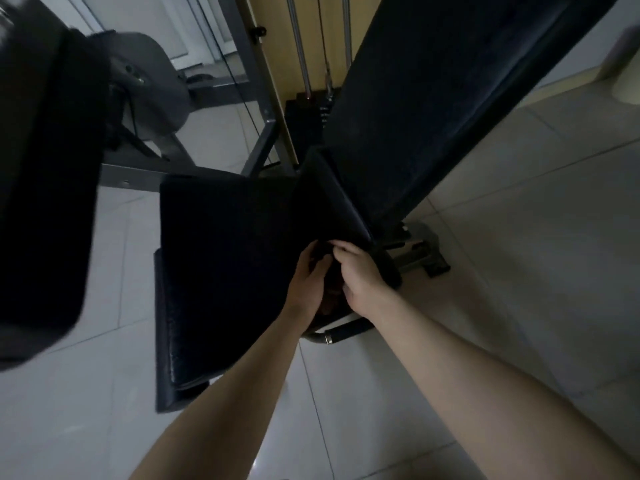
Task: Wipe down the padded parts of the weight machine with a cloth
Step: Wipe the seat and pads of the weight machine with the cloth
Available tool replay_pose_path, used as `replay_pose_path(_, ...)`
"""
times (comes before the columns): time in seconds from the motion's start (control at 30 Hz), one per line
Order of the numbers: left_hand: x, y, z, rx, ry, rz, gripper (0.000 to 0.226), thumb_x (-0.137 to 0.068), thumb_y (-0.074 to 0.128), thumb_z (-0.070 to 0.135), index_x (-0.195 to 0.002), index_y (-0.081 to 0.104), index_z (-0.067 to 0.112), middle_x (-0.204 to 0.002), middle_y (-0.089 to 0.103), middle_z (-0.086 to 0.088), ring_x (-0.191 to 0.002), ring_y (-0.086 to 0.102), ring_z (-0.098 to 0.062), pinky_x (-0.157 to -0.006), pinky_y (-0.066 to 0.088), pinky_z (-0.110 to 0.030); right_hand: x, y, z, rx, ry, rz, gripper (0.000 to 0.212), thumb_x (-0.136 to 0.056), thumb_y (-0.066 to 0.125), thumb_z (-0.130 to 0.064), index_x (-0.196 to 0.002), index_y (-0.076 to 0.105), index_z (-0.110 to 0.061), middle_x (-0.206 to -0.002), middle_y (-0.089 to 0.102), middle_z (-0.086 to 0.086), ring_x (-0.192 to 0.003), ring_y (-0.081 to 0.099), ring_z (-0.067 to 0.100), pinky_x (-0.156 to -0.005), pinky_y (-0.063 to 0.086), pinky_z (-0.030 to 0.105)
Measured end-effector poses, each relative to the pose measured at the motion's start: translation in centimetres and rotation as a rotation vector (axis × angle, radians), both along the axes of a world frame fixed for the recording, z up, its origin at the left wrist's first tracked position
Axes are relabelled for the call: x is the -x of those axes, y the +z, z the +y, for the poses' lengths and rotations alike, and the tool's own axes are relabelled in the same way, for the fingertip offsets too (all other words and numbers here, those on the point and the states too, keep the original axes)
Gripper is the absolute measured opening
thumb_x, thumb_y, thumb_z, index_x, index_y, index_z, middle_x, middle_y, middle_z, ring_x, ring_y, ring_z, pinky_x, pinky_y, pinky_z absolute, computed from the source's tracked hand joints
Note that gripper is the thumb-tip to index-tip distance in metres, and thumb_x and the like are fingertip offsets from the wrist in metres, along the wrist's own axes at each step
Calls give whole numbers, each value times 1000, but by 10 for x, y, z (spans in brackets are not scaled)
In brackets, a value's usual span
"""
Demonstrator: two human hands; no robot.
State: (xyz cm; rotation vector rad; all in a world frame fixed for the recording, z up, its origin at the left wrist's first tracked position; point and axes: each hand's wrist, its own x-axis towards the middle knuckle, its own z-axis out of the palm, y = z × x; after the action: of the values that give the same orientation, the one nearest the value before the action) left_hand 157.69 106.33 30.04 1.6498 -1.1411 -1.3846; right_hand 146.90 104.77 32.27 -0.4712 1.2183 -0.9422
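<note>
Dim room, pale tiled floor (519, 237), low light. Head view only.

Weight machine fills the middle of the frame. Black seat pad (225, 254) lies roughly flat, front edge toward the camera. Long black back pad (433, 98) rises steeply from behind it toward the upper right. Between the two sits a narrow dark sloped piece (332, 202); pad or fabric, cannot tell. Another big black pad (41, 202) hangs very near the camera on the left, blurred. Behind the seat: grey frame post (266, 133), two shiny guide rods (299, 46), dark weight stack (304, 112) at their foot.

Both bare forearms reach in from the bottom edge and meet at the seat's rear right corner. Left hand (306, 282) is turned palm inward, fingers curled round a dark bundle. Right hand (360, 278) sits just beside it, knuckles up, fingers bent and pinching the same bundle from the other side. That bundle reads as the cloth (326, 261), caught between the two hands and resting against the seat pad just below the sloped piece; its edges are lost against the black padding.
</note>
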Motion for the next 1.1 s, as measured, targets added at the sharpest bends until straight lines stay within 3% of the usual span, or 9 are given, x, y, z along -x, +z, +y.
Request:
replay_pose_path(0.17, 0, 49, -32, -10, 124, 136, 27, -100, 57, 32, -126, 56, 37, -120, 67, 0, -110, 67, -20, -92, 57, -44, 7, 56, -35, -18, 89, -41, 30, -104, 42, -21, -114, 70, -23, -116, 68, 6, -103, 66, 20, -82, 57, 37)
replay_pose_path(0.37, -21, 65, -119, 109, 256, -196, 23, -100, 56, 20, -121, 57, 30, -108, 64, 11, -99, 64, -8, -73, 47, -10, -27, 75, -122, 232, 357, 506, 35, -104, 36, -22, -129, 61, -26, -129, 62, -2, -116, 59, 15, -97, 48, 29)
replay_pose_path(0.5, -59, 37, -203, 122, 401, -401, 32, -101, 51, 21, -132, 54, 28, -131, 56, 5, -115, 58, -15, -99, 47, -32, -47, 50, -195, 376, 499, 877, 37, -98, 43, -8, -129, 61, -16, -131, 60, 5, -121, 56, 21, -101, 46, 30)
replay_pose_path(0.6, -95, -4, -255, 115, 104, -690, 36, -102, 46, 17, -136, 51, 26, -146, 42, 0, -130, 47, -23, -107, 40, -36, -51, 36, -246, 570, 511, 1127, 30, -90, 53, -1, -113, 69, -9, -117, 62, 10, -114, 56, 28, -101, 43, 33)
replay_pose_path(0.7, -124, -41, -286, 41, -204, -865, 50, -103, 43, 18, -152, 35, 23, -163, 24, -5, -151, 18, -28, -121, 24, -40, -56, 27, -291, 781, 596, 1425, 25, -83, 60, -4, -103, 74, -10, -114, 64, 9, -122, 52, 32, -115, 23, 43)
replay_pose_path(0.77, -133, -58, -301, 4, -323, -930, 58, -104, 40, 22, -159, 21, 20, -166, 17, -7, -154, 7, -29, -124, 15, -41, -58, 25, -315, 678, 778, 1556, 27, -88, 55, -14, -110, 70, -14, -123, 59, 7, -126, 46, 28, -120, 17, 44)
replay_pose_path(0.83, -130, -68, -311, 34, -430, -1012, 58, -106, 37, 23, -160, 16, 18, -167, 16, -8, -155, 5, -31, -124, 13, -42, -63, 23, -329, 522, 933, 1602, 28, -90, 52, -19, -115, 66, -15, -124, 56, 7, -123, 46, 28, -112, 31, 43)
replay_pose_path(0.97, -127, -83, -343, 115, -510, -946, 54, -104, 42, 22, -156, 30, 18, -161, 31, -8, -151, 21, -30, -122, 17, -40, -79, 17, -347, 199, 1107, 1522, 31, -94, 49, -14, -123, 58, -12, -125, 53, 10, -116, 53, 32, -82, 44, 40)
replay_pose_path(1.1, -111, -97, -379, 112, -663, -830, 55, -102, 50, 26, -155, 35, 23, -159, 37, -5, -143, 37, -29, -114, 29, -37, -83, 7, -365, 6, 1073, 1501, 30, -95, 49, -9, -122, 60, -8, -126, 56, 14, -115, 55, 34, -87, 48, 41)
